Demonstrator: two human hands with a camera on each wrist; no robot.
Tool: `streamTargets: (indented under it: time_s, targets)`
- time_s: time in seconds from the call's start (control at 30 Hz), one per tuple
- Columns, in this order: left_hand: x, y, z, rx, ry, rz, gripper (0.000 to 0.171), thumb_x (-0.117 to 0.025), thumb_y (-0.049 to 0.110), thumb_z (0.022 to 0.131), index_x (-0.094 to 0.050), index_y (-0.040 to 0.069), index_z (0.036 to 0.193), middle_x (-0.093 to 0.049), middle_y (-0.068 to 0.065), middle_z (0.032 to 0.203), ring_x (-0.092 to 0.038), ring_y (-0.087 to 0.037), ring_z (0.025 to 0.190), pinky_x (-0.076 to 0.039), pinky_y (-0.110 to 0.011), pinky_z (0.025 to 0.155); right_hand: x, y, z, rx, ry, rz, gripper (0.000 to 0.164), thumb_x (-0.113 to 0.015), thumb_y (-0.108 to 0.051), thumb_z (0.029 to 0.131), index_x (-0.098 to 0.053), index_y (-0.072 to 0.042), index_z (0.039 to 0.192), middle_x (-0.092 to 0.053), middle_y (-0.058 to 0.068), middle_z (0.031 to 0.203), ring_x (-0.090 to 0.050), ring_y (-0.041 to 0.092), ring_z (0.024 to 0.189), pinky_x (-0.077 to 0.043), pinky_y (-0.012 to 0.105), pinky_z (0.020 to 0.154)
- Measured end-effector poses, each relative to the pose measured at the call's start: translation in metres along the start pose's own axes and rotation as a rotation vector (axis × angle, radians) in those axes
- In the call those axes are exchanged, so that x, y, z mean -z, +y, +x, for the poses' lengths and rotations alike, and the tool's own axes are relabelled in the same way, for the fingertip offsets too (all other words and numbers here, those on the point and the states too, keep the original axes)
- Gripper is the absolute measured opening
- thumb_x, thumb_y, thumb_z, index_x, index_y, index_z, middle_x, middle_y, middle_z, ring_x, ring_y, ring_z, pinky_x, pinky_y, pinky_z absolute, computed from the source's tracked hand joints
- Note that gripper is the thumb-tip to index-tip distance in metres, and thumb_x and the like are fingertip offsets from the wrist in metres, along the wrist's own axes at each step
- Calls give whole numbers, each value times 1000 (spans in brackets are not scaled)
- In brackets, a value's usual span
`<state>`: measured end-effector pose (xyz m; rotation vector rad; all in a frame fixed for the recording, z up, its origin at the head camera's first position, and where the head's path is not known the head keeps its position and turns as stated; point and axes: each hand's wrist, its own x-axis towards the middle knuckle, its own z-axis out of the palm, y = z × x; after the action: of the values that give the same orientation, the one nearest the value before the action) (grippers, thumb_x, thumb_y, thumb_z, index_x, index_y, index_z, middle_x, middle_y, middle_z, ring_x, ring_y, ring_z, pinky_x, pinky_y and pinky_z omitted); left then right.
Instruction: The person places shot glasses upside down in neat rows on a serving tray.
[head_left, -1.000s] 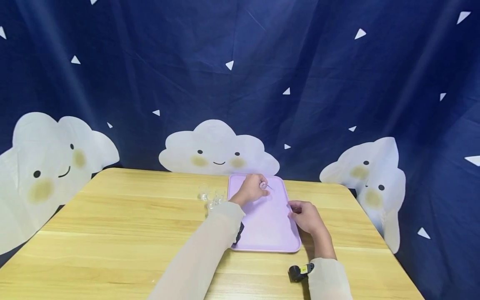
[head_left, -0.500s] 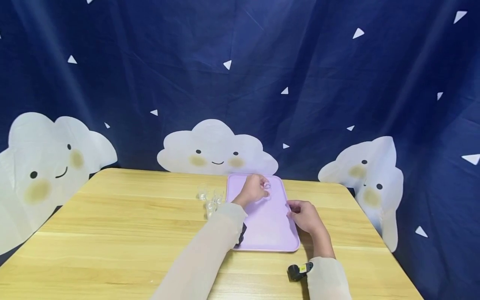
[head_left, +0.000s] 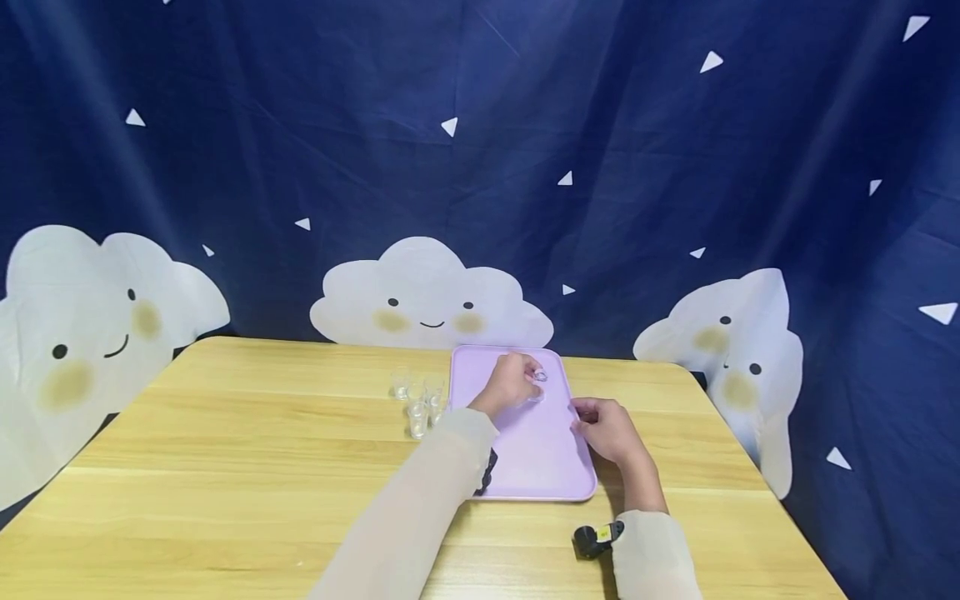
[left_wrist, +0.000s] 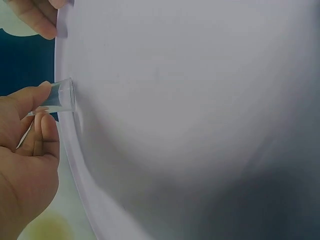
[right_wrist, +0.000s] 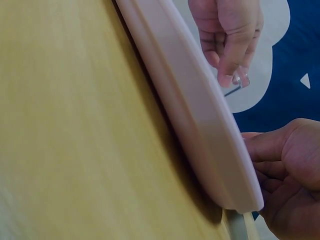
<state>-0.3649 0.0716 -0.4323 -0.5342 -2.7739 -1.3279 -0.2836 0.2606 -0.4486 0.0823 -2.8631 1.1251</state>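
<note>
In the head view my left hand [head_left: 510, 383] pinches a small clear glass [head_left: 540, 376] over the far part of a lilac tray [head_left: 528, 458]. The left wrist view shows the glass [left_wrist: 65, 95] between thumb and fingers, its wider end turned toward the tray and right at the surface. My right hand [head_left: 611, 429] grips the tray's right rim. In the right wrist view its fingers [right_wrist: 272, 147] bend against the rim near the corner. Several similar clear glasses [head_left: 417, 419] stand just left of the tray, partly overlapped by the left sleeve.
The tray lies on a light wooden table [head_left: 262, 467]. Behind it hangs a dark blue curtain [head_left: 375, 125] printed with white clouds and triangles. A small black camera [head_left: 592, 540] sits at the right cuff, close over the tabletop.
My left hand has shifted slightly right over the tray, and the glass in it has turned a little and come lower. My right hand stays at the rim.
</note>
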Motion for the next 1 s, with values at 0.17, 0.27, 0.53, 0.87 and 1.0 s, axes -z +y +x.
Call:
streamTargets:
  time_s: [0.17,0.27,0.53,0.87,1.0]
  targets:
    - [-1,0,1,6,4,16,33,-87,1,75,-76,2,106,-71,-3,88,-62,-13,83,-53,-23,79,1,-1,0,-6,1,-1,36,-68,1,91,-68,3,128,-73,15,106,-66,26,94,-57,46,90]
    - [-2,-1,0,14,5,12,34,-87,2,76,-76,2,108,-71,-4,89,-63,-14,85,-53,-24,81,1,-1,0,-10,3,-3,37,-68,1,91,-68,2,128,-73,14,105,-65,25,93,-57,44,89]
    - [6,2,-3,-23,22,-20,37,-84,-1,78,-73,-3,114,-74,-11,105,-68,-22,98,-55,-28,88,0,-3,-2,-2,-2,5,36,-68,1,91,-68,4,127,-73,16,105,-65,26,92,-57,44,87]
    - [33,27,-3,-157,47,55,36,-81,0,83,-72,-1,117,-74,-12,109,-68,-20,96,-55,-24,86,0,1,0,-4,-1,13,37,-68,1,91,-68,4,128,-73,17,108,-67,28,96,-58,46,90]
    - [46,35,-8,-202,52,39,33,-79,0,85,-72,0,117,-74,-11,109,-67,-19,95,-54,-23,86,0,1,-1,-14,1,11,37,-68,1,92,-68,3,129,-73,17,109,-67,28,96,-57,46,91]
